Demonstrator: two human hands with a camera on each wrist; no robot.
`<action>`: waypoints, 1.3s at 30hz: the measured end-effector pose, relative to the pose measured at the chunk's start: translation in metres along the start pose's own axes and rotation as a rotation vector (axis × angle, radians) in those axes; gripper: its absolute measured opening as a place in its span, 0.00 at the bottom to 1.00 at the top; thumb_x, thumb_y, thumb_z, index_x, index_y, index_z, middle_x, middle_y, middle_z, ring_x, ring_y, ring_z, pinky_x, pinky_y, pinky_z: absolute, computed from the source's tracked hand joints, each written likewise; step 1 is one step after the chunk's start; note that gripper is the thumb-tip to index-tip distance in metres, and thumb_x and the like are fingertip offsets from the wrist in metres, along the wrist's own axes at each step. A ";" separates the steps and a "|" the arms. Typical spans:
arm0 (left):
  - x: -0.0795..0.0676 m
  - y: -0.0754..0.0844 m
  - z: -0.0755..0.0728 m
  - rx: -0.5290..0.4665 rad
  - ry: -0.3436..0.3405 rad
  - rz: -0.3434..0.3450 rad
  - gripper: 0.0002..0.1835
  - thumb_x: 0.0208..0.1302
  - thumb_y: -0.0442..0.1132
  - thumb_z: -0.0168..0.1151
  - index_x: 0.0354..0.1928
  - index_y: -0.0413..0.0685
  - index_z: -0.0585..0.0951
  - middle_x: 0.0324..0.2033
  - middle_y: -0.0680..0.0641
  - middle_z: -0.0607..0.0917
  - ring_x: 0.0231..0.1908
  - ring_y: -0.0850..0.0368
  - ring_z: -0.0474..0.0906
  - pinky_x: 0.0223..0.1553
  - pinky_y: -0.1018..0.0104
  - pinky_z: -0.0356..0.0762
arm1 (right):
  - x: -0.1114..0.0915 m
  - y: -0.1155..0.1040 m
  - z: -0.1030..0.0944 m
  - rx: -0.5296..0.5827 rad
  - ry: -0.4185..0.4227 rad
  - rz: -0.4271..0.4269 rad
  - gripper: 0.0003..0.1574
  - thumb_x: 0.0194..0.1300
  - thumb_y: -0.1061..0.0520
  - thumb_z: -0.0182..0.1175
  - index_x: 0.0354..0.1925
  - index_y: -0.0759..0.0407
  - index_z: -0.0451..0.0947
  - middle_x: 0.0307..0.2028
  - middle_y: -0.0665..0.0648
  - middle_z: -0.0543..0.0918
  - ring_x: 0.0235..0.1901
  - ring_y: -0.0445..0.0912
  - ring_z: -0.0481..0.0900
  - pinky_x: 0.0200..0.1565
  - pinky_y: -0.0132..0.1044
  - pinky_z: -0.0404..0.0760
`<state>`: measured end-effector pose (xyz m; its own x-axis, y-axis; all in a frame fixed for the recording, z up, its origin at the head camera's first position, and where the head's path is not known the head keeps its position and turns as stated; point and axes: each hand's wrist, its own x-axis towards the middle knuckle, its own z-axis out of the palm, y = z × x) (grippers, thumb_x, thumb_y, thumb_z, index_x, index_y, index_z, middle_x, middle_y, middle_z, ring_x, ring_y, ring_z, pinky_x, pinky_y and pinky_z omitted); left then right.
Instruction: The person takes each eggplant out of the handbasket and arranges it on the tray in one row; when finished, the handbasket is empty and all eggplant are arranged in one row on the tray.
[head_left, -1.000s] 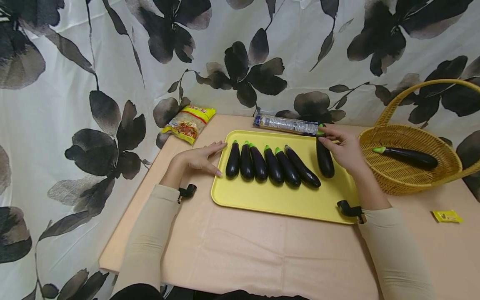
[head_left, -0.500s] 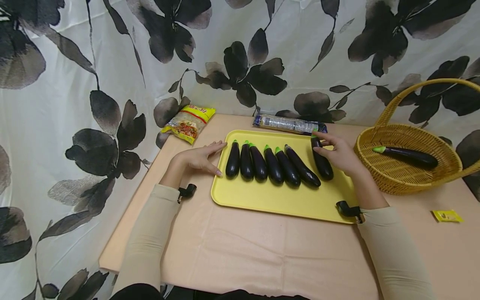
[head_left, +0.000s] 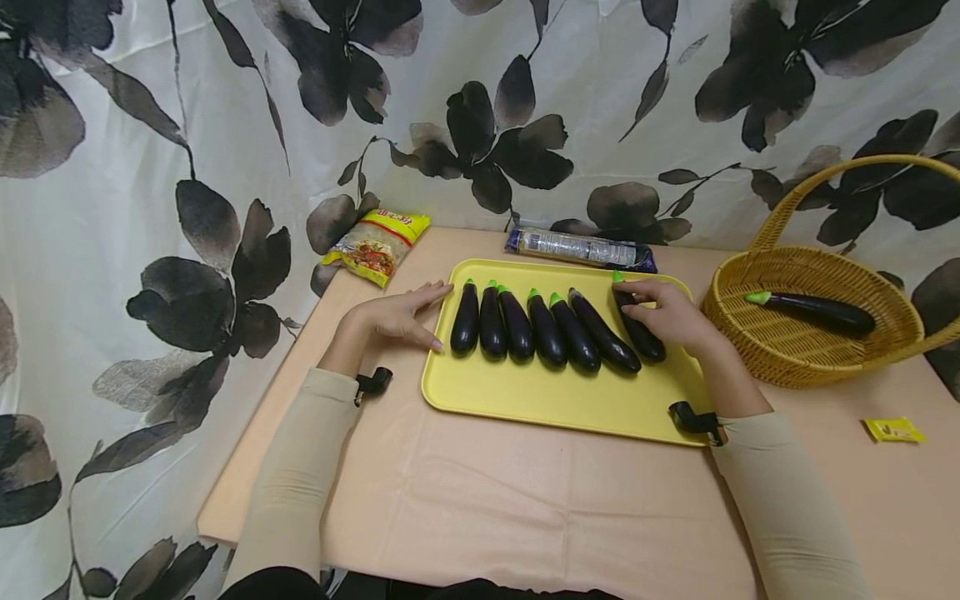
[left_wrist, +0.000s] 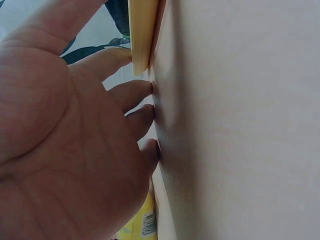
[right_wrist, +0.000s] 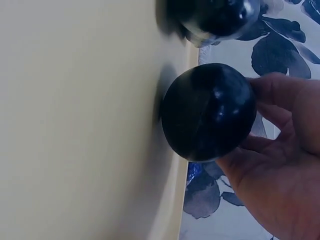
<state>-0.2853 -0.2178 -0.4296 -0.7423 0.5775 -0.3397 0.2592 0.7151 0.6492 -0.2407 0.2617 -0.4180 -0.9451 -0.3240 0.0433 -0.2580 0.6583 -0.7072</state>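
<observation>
Fingers of the right hand curl round a glossy dark purple eggplant with a green cap, which lies on the flat yellow plastic tray just right of a row of six more dark eggplants; the right wrist view shows its rounded end against the tray floor, with the fingertips wrapped behind it. Left hand rests flat, fingers straight and holding nothing, on the peach-clothed worktop at the tray's left edge; the left wrist view shows its fingertips pressing the cloth beside the tray rim. At the right stands a woven yellow wicker basket with an arched handle holding one more eggplant. Behind the tray lie a long blue-and-clear packet and a yellow-and-red noodle bag; a small yellow sachet lies at the right. Printing on all three is too small to read.
</observation>
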 end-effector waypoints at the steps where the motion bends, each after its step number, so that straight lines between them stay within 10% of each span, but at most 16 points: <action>1: 0.000 0.000 0.000 0.000 0.000 0.000 0.67 0.51 0.58 0.83 0.85 0.63 0.46 0.85 0.51 0.37 0.83 0.47 0.25 0.81 0.40 0.27 | 0.000 0.000 0.000 -0.001 -0.016 0.000 0.27 0.78 0.60 0.57 0.71 0.64 0.73 0.71 0.70 0.73 0.66 0.66 0.74 0.61 0.51 0.79; 12: 0.002 0.000 0.000 0.002 -0.005 0.005 0.68 0.51 0.59 0.82 0.85 0.62 0.46 0.85 0.52 0.37 0.83 0.48 0.25 0.82 0.41 0.26 | 0.006 0.007 0.009 -0.006 -0.063 -0.035 0.28 0.77 0.55 0.62 0.69 0.63 0.76 0.66 0.68 0.79 0.62 0.64 0.80 0.62 0.60 0.79; 24: 0.002 -0.001 -0.001 0.003 -0.004 0.005 0.67 0.52 0.58 0.82 0.85 0.62 0.46 0.85 0.51 0.37 0.83 0.48 0.25 0.82 0.41 0.27 | 0.007 0.007 0.010 -0.038 -0.058 0.001 0.27 0.78 0.49 0.61 0.68 0.58 0.78 0.61 0.67 0.83 0.47 0.55 0.82 0.44 0.31 0.78; 39: 0.003 0.000 -0.002 0.010 -0.007 0.023 0.69 0.51 0.57 0.83 0.85 0.58 0.45 0.85 0.49 0.38 0.83 0.47 0.26 0.82 0.42 0.27 | 0.005 -0.003 0.008 -0.039 -0.113 0.047 0.32 0.79 0.45 0.59 0.71 0.60 0.74 0.63 0.70 0.81 0.57 0.61 0.83 0.57 0.52 0.81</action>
<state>-0.2888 -0.2174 -0.4293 -0.7317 0.5966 -0.3297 0.2825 0.7056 0.6498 -0.2426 0.2529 -0.4213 -0.9282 -0.3654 -0.0710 -0.2237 0.7000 -0.6783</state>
